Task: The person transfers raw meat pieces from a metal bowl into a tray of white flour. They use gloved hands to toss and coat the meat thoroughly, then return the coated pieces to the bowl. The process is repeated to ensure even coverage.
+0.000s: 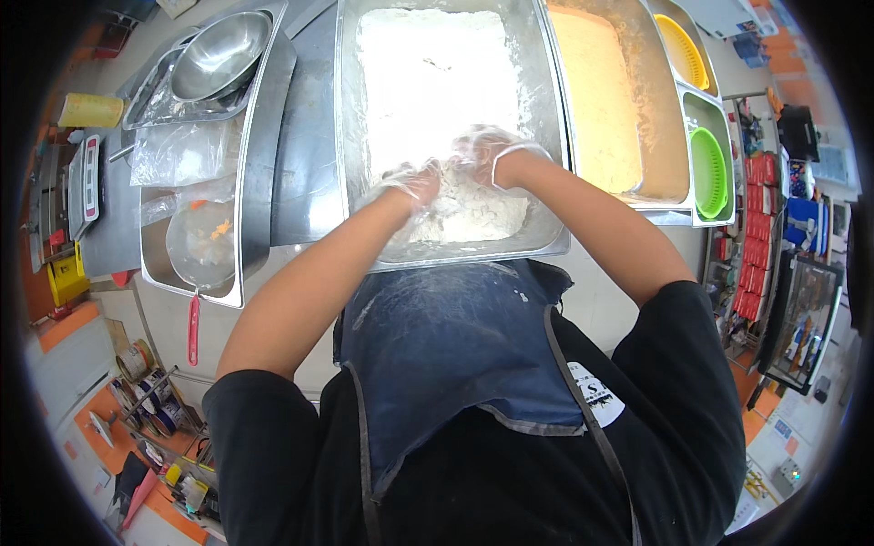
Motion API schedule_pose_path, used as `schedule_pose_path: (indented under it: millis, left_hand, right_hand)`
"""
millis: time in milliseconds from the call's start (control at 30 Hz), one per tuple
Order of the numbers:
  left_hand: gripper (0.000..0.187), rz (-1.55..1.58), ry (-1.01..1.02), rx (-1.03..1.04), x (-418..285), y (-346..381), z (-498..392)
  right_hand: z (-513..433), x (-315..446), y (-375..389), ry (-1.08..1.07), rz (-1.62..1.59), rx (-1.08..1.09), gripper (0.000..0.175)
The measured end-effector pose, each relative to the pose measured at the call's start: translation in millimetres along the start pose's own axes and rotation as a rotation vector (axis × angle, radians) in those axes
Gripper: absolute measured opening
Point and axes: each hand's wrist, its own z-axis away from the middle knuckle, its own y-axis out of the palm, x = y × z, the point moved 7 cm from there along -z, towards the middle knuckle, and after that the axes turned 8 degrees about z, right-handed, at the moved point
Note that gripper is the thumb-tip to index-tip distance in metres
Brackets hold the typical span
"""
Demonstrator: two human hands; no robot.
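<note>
Both hands wear clear plastic gloves and are inside a deep stainless-steel pan (343,136) of white flour or powder (437,82). My left hand (416,181) is at the near left of the powder, its fingers blurred and partly in it. My right hand (481,151), also blurred, touches the powder a little farther away and to the right. Between and below them lies a lumpy, powder-coated mass (478,215) near the pan's front wall. Whether either hand grips something in the powder cannot be told.
To the right stand a pan of orange crumbs (594,95), a yellow basket (683,51) and a green basket (708,174). At left, a steel pan (239,273) holds a strainer (201,239) with a red handle, below plastic bags (184,153) and a steel bowl (222,54).
</note>
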Motion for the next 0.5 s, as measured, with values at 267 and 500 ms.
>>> schedule_pose_path:
  millis: [267,500]
  left_hand:
    - [0.073,1.071,-0.166,-0.161,-1,69,4]
    - [0.070,1.304,-0.177,-0.227,3,41,-26]
  right_hand:
    - [36,28,67,0.455,-0.867,-0.106,0.072]
    - [23,0,33,0.540,-1.189,-0.183,0.061]
